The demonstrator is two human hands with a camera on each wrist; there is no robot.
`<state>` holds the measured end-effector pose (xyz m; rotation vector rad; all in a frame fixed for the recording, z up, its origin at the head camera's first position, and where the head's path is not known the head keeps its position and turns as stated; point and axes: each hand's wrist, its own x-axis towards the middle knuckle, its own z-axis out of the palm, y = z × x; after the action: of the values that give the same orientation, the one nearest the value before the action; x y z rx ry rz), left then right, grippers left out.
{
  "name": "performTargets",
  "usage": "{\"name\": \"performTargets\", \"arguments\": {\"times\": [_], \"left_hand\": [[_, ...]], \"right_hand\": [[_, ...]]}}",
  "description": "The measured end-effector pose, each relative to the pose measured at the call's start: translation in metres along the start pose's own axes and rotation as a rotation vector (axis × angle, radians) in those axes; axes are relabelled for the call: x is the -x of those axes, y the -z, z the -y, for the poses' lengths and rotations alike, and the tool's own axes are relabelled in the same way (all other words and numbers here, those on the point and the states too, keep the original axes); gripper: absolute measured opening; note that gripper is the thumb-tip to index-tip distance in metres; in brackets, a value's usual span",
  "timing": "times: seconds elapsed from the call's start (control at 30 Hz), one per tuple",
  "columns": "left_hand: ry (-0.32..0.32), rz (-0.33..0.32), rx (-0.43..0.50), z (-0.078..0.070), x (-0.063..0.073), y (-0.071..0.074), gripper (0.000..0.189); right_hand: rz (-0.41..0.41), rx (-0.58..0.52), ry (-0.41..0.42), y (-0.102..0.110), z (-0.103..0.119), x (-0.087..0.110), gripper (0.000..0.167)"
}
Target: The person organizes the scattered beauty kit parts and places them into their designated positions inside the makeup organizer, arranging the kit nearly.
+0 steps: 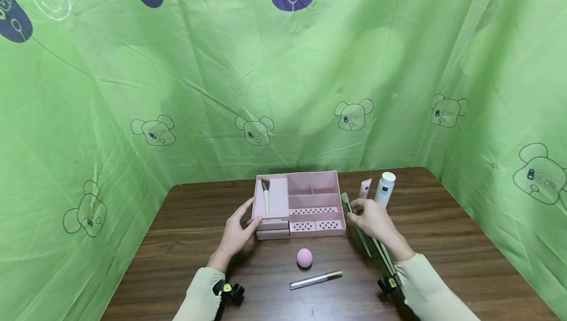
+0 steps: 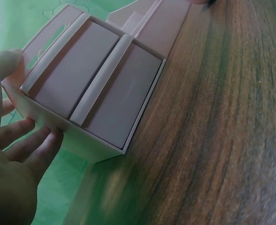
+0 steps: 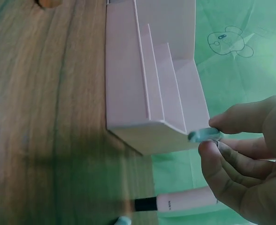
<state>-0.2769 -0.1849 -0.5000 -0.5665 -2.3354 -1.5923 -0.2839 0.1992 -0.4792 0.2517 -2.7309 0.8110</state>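
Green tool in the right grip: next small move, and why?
I'd probably lift the green tool slightly and shift it left over the box. The right grip pinches it just off the box's right side, the left grip holds the box's left side, and a brush already lies inside.

Box (image 1: 305, 201) on tbl (image 1: 186, 242); brush (image 1: 266, 198) in its L part; ball (image 1: 304, 258), then pen (image 1: 316, 280), on near side; tube (image 1: 364, 189) & btl (image 1: 385, 189) R.
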Motion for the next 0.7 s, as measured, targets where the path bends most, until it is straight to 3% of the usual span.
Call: {"name": "performTargets", "arguments": {"times": [0.7], "left_hand": [[-0.01,-0.012,0.007,0.004,-0.001,0.0,0.058]], "right_hand": [[0.007,-0.056,0.061,-0.004,0.046,-0.035,0.021]]}}
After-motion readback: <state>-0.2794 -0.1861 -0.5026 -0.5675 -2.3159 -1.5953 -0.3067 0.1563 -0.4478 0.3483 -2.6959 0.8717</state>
